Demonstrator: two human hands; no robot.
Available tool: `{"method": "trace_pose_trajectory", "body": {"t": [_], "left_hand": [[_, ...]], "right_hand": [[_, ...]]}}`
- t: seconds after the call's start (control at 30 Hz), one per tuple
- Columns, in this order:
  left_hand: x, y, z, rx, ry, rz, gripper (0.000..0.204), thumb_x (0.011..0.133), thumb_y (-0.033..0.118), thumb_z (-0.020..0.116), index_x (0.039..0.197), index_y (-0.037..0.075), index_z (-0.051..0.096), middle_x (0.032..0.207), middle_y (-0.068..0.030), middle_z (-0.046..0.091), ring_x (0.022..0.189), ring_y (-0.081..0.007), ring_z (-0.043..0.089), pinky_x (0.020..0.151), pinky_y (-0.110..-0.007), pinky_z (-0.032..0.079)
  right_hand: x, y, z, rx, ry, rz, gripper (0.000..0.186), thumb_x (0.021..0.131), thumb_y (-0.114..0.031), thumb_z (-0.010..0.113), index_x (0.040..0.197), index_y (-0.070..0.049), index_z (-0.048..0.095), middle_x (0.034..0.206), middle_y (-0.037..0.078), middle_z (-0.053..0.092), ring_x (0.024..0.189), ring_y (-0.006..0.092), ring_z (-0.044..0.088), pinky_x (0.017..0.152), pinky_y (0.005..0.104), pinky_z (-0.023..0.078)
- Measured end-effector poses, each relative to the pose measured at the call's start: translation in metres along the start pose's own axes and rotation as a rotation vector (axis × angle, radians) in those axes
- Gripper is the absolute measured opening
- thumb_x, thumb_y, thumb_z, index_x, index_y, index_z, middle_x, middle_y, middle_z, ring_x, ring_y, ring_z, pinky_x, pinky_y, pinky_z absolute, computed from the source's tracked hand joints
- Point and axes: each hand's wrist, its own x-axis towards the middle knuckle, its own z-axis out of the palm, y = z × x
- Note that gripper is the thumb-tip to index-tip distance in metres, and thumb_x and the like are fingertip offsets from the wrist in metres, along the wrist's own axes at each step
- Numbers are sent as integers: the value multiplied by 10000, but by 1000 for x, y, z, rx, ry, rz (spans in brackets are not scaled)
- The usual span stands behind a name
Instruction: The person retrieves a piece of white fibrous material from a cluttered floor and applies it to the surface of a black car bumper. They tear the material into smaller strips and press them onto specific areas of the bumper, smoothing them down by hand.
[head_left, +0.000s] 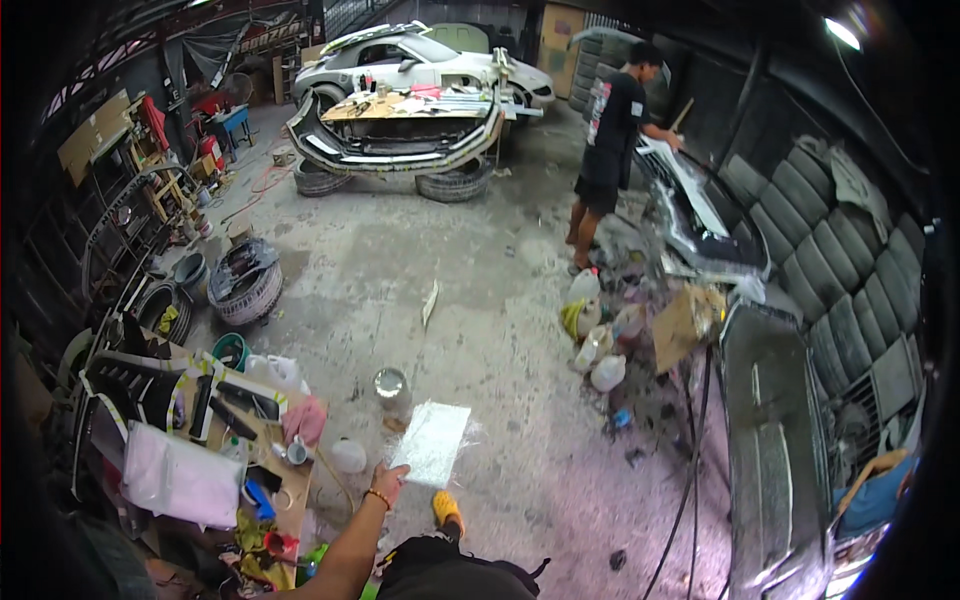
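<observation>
My left hand (pixel 389 478) grips the near corner of a white rectangular fibrous sheet (pixel 434 440) with frayed edges, held out in front of me. A silver can (pixel 390 382) and a translucent jug (pixel 348 456) stand on the floor beyond and beside it. To the left is a low work board (pixel 292 492) with black parts edged in pale tape, a folded pale sheet (pixel 175 475), a pink rag (pixel 304 422) and cups. My foot in a yellow clog (pixel 448 512) shows below the sheet. My right hand is out of view.
A person (pixel 606 150) in dark clothes stands right of centre at a moulded panel (pixel 690 200). Ahead, a white car (pixel 420 60) is behind a bumper (pixel 400 158) on tyres. Plastic jugs (pixel 608 373), cardboard and cables lie right, beside a long panel (pixel 760 450) and stacked tyres (pixel 830 250).
</observation>
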Motion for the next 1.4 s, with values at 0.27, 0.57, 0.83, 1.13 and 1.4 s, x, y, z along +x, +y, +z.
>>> {"method": "trace_pose_trajectory", "body": {"t": [0.27, 0.57, 0.83, 1.13, 1.4], "left_hand": [[200, 120, 105, 496, 16, 258, 872, 740, 205, 785, 1440, -50, 333, 1401, -195, 472, 1252, -304, 473, 979, -405, 444], [301, 166, 312, 205, -112, -37, 723, 802, 144, 759, 1398, -24, 384, 1278, -136, 558, 1122, -237, 562, 911, -375, 477], [400, 218, 298, 231, -157, -275, 483, 926, 282, 669, 1275, 15, 468, 1196, -124, 621, 1005, -237, 650, 793, -359, 562], [415, 273, 33, 332, 384, -391, 258, 857, 179, 652, 969, -53, 652, 873, -139, 672, 711, -224, 676, 625, -335, 576], [496, 348, -104, 339, 472, -700, 289, 892, 185, 594, 1116, 2, 606, 999, -173, 694, 812, -304, 693, 631, -398, 595]], "right_hand": [[50, -262, 115, -35, -16, -440, 414, 975, -332, 538, 1181, 16, 631, 1049, 123, 675, 894, 212, 647, 767, 351, 534], [37, -768, 307, 535, -531, -342, 630, 903, -412, 680, 1327, 17, 498, 1251, 155, 607, 1106, 319, 609, 914, 449, 514], [100, -909, 348, 460, -321, -482, 432, 853, -83, 727, 1195, 107, 544, 1107, 201, 646, 948, 308, 659, 787, 450, 567], [185, -1048, 327, 530, -124, -598, 463, 864, -113, 725, 1248, 62, 535, 1142, 162, 652, 1001, 305, 653, 875, 458, 548], [174, -1122, 403, 641, -215, -682, 430, 919, -45, 625, 1326, 3, 493, 1187, 144, 635, 1029, 342, 644, 900, 533, 530]]}}
